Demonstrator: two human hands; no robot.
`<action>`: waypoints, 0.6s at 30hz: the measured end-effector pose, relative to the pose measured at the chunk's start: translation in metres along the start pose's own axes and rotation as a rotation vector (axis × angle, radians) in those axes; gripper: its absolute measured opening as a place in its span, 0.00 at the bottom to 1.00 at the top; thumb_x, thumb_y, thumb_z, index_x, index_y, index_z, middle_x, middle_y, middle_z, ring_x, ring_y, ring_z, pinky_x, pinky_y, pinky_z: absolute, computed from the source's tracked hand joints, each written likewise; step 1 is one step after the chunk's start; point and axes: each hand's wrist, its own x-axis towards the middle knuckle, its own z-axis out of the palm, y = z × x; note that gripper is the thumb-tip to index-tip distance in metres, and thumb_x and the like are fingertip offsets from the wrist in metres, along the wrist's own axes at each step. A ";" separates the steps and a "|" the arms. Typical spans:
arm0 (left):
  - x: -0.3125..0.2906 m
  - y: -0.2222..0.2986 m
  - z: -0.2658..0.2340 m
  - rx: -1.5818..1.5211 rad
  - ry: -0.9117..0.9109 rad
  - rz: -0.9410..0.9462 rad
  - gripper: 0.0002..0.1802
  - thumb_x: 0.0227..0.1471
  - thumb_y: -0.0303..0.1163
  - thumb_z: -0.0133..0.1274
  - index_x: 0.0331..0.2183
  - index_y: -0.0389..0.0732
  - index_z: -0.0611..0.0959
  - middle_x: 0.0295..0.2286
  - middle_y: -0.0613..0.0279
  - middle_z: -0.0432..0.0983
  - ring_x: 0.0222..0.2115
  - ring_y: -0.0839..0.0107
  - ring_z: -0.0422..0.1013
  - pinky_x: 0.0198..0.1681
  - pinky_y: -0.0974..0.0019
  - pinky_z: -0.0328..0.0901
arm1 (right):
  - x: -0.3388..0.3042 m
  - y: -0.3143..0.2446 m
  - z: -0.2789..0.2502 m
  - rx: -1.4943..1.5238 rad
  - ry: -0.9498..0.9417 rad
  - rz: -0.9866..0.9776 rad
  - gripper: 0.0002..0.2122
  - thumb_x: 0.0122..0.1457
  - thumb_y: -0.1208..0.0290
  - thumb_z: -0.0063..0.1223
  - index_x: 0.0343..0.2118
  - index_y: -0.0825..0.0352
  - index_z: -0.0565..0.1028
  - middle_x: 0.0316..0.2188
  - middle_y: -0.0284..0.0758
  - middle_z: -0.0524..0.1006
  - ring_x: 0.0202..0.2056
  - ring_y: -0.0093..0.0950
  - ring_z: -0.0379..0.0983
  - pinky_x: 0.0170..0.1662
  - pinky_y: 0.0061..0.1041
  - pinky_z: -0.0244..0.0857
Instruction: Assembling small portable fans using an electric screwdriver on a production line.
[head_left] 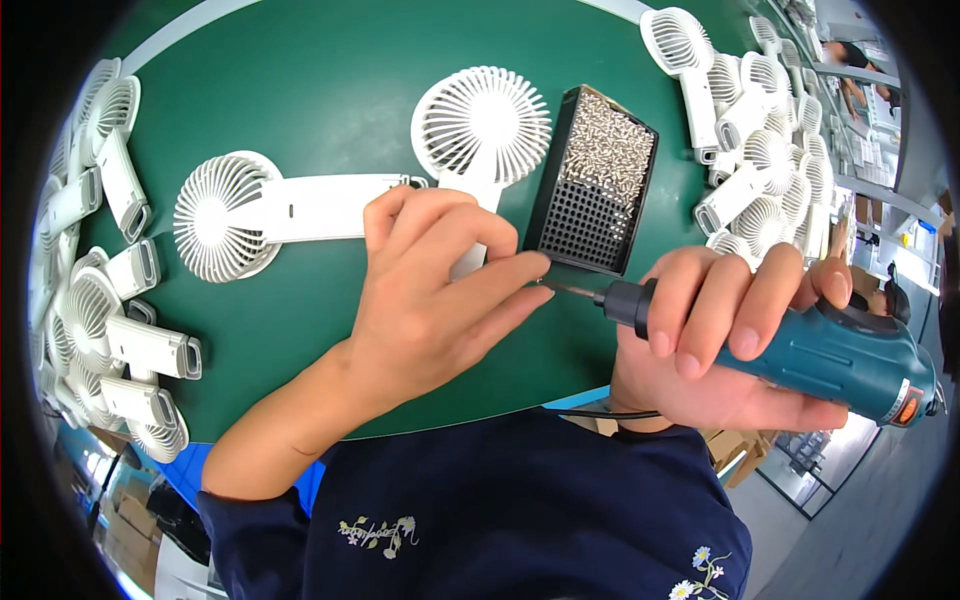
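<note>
My right hand [715, 330] is wrapped round a teal electric screwdriver [830, 360], its bit pointing left. At the bit's tip, the thumb and forefinger of my left hand [430, 290] pinch what looks like a tiny screw, mostly hidden by the fingertips. Behind my left hand are two white handheld fans. One fan [230, 215] lies with its handle pointing right, the end hidden by my fingers. The other fan [480, 125] has its round grille at the top and its handle partly covered by my left hand. A black screw tray [585, 225] sits just beyond the bit.
Silvery screws [610, 140] fill the tray's far part; near it are rows of holes. More white fans are piled at the left edge [90, 310] and at the right [765, 160] of the green table [330, 90]. A black cable [600, 413] runs below my right wrist.
</note>
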 end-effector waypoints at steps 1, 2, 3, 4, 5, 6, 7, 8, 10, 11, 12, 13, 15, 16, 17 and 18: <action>-0.002 -0.002 -0.001 -0.017 -0.005 0.017 0.20 0.27 0.31 0.71 0.31 0.46 0.86 0.29 0.71 0.70 0.34 0.65 0.67 0.42 0.60 0.55 | -0.002 0.001 0.002 -0.002 0.025 0.027 0.33 0.59 0.41 0.50 0.55 0.66 0.62 0.28 0.34 0.68 0.17 0.23 0.66 0.18 0.24 0.61; -0.003 -0.002 -0.001 -0.035 -0.008 0.035 0.18 0.27 0.30 0.71 0.29 0.45 0.86 0.29 0.71 0.70 0.33 0.65 0.67 0.42 0.59 0.55 | -0.003 0.002 0.003 -0.006 0.048 0.054 0.33 0.59 0.41 0.49 0.55 0.65 0.61 0.28 0.33 0.68 0.16 0.23 0.66 0.17 0.24 0.62; -0.004 -0.002 -0.002 -0.032 -0.010 0.033 0.18 0.27 0.30 0.71 0.29 0.45 0.86 0.29 0.71 0.70 0.33 0.65 0.67 0.42 0.59 0.55 | -0.004 0.003 0.003 0.004 0.049 0.077 0.33 0.59 0.40 0.48 0.56 0.62 0.61 0.28 0.33 0.69 0.15 0.23 0.66 0.16 0.23 0.61; -0.005 -0.001 -0.003 -0.050 -0.035 0.015 0.17 0.27 0.30 0.71 0.27 0.45 0.85 0.28 0.71 0.69 0.32 0.66 0.67 0.42 0.59 0.55 | -0.005 0.004 0.003 0.008 0.050 0.078 0.33 0.59 0.40 0.48 0.56 0.62 0.61 0.28 0.33 0.69 0.15 0.23 0.66 0.16 0.23 0.61; -0.006 0.000 -0.005 -0.068 -0.060 -0.003 0.15 0.27 0.30 0.71 0.26 0.44 0.85 0.28 0.71 0.69 0.32 0.67 0.67 0.42 0.59 0.55 | -0.007 0.005 0.003 0.008 0.014 0.093 0.33 0.59 0.39 0.48 0.56 0.62 0.61 0.28 0.33 0.69 0.15 0.22 0.66 0.15 0.23 0.61; -0.006 0.000 -0.007 -0.066 -0.063 -0.005 0.15 0.27 0.30 0.71 0.26 0.44 0.85 0.28 0.71 0.69 0.32 0.67 0.67 0.42 0.59 0.55 | -0.009 0.006 0.002 0.008 -0.024 0.108 0.33 0.59 0.38 0.48 0.56 0.61 0.60 0.28 0.33 0.69 0.15 0.22 0.66 0.15 0.23 0.61; -0.006 0.000 -0.009 -0.092 -0.109 0.001 0.15 0.28 0.29 0.70 0.26 0.44 0.84 0.27 0.71 0.69 0.31 0.67 0.67 0.42 0.59 0.54 | -0.010 0.005 0.000 0.018 -0.081 0.133 0.33 0.59 0.38 0.48 0.56 0.61 0.60 0.28 0.33 0.70 0.15 0.22 0.66 0.15 0.23 0.61; -0.006 0.000 -0.011 -0.119 -0.156 0.009 0.15 0.28 0.29 0.70 0.26 0.44 0.84 0.27 0.71 0.69 0.31 0.68 0.67 0.42 0.59 0.54 | -0.010 0.006 0.000 0.020 -0.079 0.132 0.33 0.59 0.38 0.48 0.56 0.61 0.60 0.28 0.33 0.70 0.15 0.22 0.66 0.15 0.23 0.61; -0.006 0.002 -0.016 -0.105 -0.195 0.018 0.15 0.29 0.28 0.70 0.26 0.44 0.84 0.27 0.70 0.69 0.31 0.68 0.67 0.42 0.59 0.54 | -0.012 0.007 0.003 0.049 -0.164 0.137 0.33 0.59 0.38 0.49 0.57 0.61 0.60 0.28 0.33 0.70 0.15 0.22 0.66 0.15 0.22 0.60; -0.006 0.004 -0.018 -0.090 -0.225 0.024 0.15 0.30 0.28 0.69 0.27 0.43 0.84 0.27 0.70 0.69 0.31 0.68 0.67 0.43 0.59 0.55 | -0.012 0.006 0.005 0.029 -0.167 0.143 0.33 0.59 0.38 0.49 0.57 0.60 0.59 0.28 0.34 0.70 0.15 0.23 0.66 0.16 0.23 0.60; -0.006 0.006 -0.021 -0.089 -0.223 0.021 0.15 0.30 0.28 0.69 0.27 0.43 0.84 0.27 0.70 0.69 0.31 0.68 0.67 0.43 0.59 0.55 | -0.013 0.008 0.008 0.031 -0.170 0.146 0.33 0.59 0.38 0.49 0.57 0.60 0.59 0.28 0.34 0.70 0.15 0.23 0.66 0.16 0.23 0.60; -0.006 0.007 -0.023 -0.051 -0.233 -0.008 0.15 0.30 0.28 0.69 0.28 0.43 0.83 0.27 0.70 0.69 0.31 0.67 0.68 0.44 0.59 0.55 | -0.014 0.015 0.013 0.029 -0.158 0.092 0.33 0.59 0.38 0.49 0.57 0.60 0.60 0.28 0.34 0.70 0.15 0.24 0.65 0.17 0.25 0.61; -0.002 0.014 -0.034 -0.020 -0.296 -0.089 0.18 0.29 0.27 0.67 0.30 0.42 0.82 0.29 0.68 0.69 0.34 0.65 0.68 0.47 0.58 0.55 | -0.015 0.016 0.020 -0.009 -0.164 0.050 0.34 0.58 0.37 0.51 0.57 0.58 0.59 0.28 0.36 0.70 0.15 0.26 0.63 0.19 0.28 0.63; -0.004 0.012 -0.038 -0.026 -0.310 -0.082 0.16 0.33 0.27 0.67 0.30 0.42 0.82 0.30 0.67 0.69 0.36 0.65 0.68 0.47 0.56 0.54 | -0.016 0.014 0.021 -0.014 -0.163 0.051 0.34 0.58 0.37 0.51 0.57 0.58 0.59 0.28 0.36 0.70 0.15 0.26 0.63 0.19 0.28 0.63; -0.006 0.008 -0.043 -0.025 -0.323 -0.075 0.14 0.36 0.27 0.67 0.30 0.42 0.82 0.32 0.66 0.69 0.37 0.65 0.68 0.47 0.55 0.54 | -0.016 0.014 0.022 -0.013 -0.174 0.061 0.34 0.58 0.37 0.51 0.58 0.58 0.59 0.29 0.36 0.70 0.16 0.27 0.63 0.20 0.29 0.63; -0.007 0.007 -0.049 -0.001 -0.334 -0.069 0.14 0.36 0.25 0.66 0.31 0.41 0.82 0.32 0.66 0.69 0.37 0.65 0.68 0.46 0.56 0.54 | -0.016 0.015 0.024 -0.013 -0.185 0.071 0.34 0.57 0.37 0.51 0.58 0.57 0.59 0.29 0.36 0.70 0.16 0.27 0.63 0.21 0.29 0.63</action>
